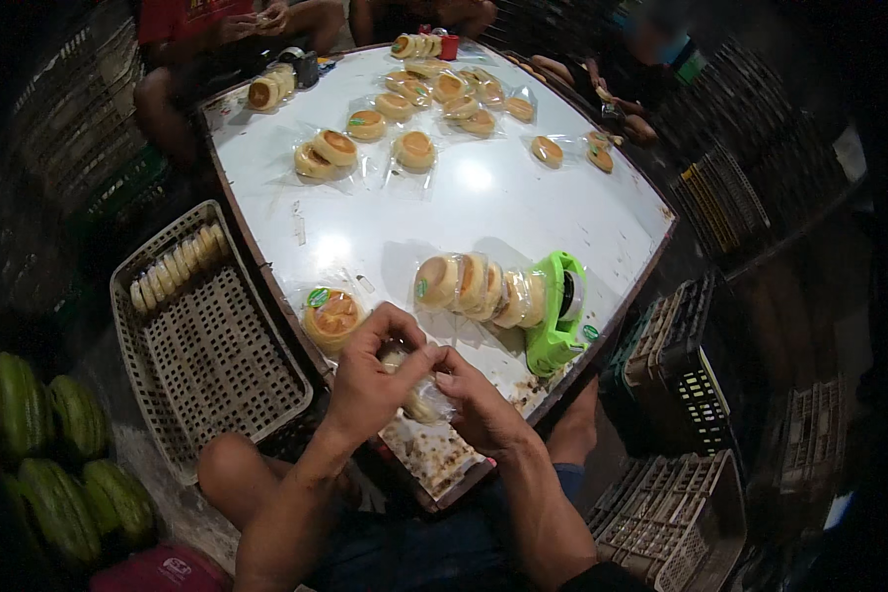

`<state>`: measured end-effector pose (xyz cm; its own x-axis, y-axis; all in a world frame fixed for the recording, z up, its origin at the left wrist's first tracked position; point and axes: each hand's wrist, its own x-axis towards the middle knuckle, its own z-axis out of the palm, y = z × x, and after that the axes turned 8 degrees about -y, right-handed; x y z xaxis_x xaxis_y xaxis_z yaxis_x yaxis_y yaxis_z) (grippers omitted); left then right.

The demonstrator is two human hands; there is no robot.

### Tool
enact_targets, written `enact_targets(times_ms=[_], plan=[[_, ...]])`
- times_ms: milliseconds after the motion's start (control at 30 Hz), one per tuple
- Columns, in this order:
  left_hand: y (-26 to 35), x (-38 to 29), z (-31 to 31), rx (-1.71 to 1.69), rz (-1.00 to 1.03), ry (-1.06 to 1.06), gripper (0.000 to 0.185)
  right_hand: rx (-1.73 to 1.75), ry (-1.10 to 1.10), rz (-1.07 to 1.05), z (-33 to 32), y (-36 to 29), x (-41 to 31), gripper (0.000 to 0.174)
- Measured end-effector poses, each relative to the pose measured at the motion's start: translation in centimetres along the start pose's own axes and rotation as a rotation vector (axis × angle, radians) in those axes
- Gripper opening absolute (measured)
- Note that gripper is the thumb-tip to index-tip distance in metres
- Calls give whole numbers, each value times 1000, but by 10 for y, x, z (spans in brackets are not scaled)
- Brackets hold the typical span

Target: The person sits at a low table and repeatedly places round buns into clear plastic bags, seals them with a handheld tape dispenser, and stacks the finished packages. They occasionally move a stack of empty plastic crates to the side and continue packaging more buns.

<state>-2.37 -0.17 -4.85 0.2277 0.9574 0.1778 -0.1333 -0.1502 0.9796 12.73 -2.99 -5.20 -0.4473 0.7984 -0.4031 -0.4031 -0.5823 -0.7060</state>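
Close to the table's near corner, a pale bun in a clear plastic bag (pixel 423 403) is held between both hands. My left hand (pixel 374 374) grips it from the left, its thumb and fingers pinching the film at the top. From the right, my right hand (pixel 481 403) pinches the same bag, thumb near the left thumb. Just beyond my left hand lies a bagged round bun (pixel 331 322) with a green sticker. A row of bagged buns (pixel 438 283) leans toward a bright green tape dispenser (pixel 544 344) holding a tape roll.
More bagged buns (pixel 414 150) lie across the white table (pixel 473 214). A plastic crate (pixel 222 362) with a row of wrapped buns stands at left, near green fruit (pixel 52 503). Stacked crates (pixel 666 510) stand at right. Other people's hands (pixel 255 22) work at the far edge.
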Motion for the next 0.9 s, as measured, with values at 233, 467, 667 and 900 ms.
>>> enact_targets(times_ms=[233,467,667,900], plan=[[17,-19,-55,-456,-122,317,43,-172,-350,-420,49,19,65,47],[-2,-40,-128,-357,-95,747,53,-1781,234,-301,36,39,127,60],[-52,33,-89,209,-163,559,71,-941,0,-389,-10,19,63,58],[-107,96,-5,-80,-485,-214,116,-620,297,-257,-87,-27,-146,62]])
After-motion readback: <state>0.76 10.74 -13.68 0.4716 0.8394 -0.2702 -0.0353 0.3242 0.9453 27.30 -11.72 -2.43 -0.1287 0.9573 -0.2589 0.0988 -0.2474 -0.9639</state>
